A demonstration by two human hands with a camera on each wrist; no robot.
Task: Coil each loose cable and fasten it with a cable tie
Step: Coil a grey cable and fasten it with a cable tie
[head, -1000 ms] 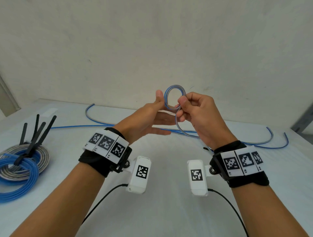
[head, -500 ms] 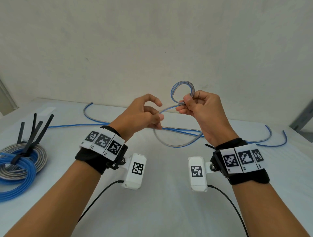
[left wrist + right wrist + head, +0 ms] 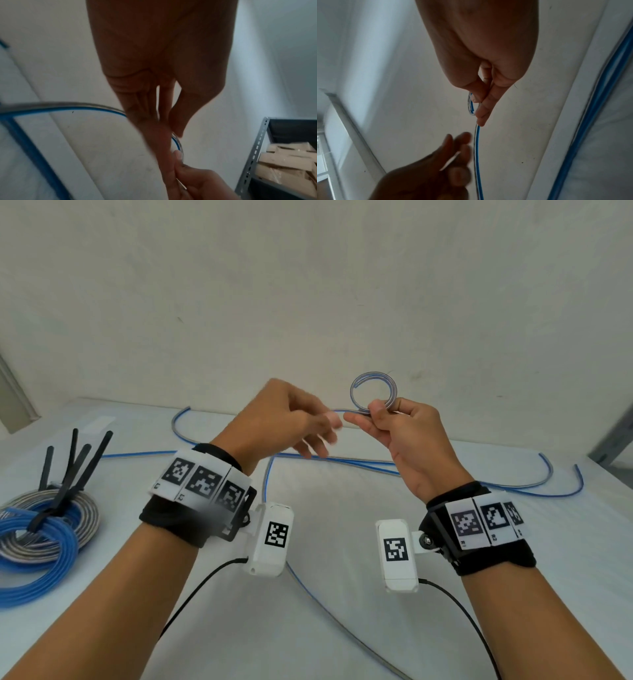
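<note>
Right hand (image 3: 407, 440) pinches a small loop of the cable (image 3: 374, 391) above the worktop (image 3: 342, 542).
Its grip closes thumb and fingers on the loop's base; the cable's rest trails across the far worktop. The left hand (image 3: 284, 422), blurred, fingers loosely curled, sits just left of it; whether its grip holds the cable cannot be told. Two tied coils (image 3: 41, 529) lie far left.

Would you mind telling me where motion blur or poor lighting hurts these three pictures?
Head view: evenly lit, only the left hand smears with motion; the small blue-and-grey cable loop in the right hand is sharp. Left wrist view: hand backlit, dark; blurred throughout. Right wrist view: right hand readable, left hand dark and smeared.
</note>
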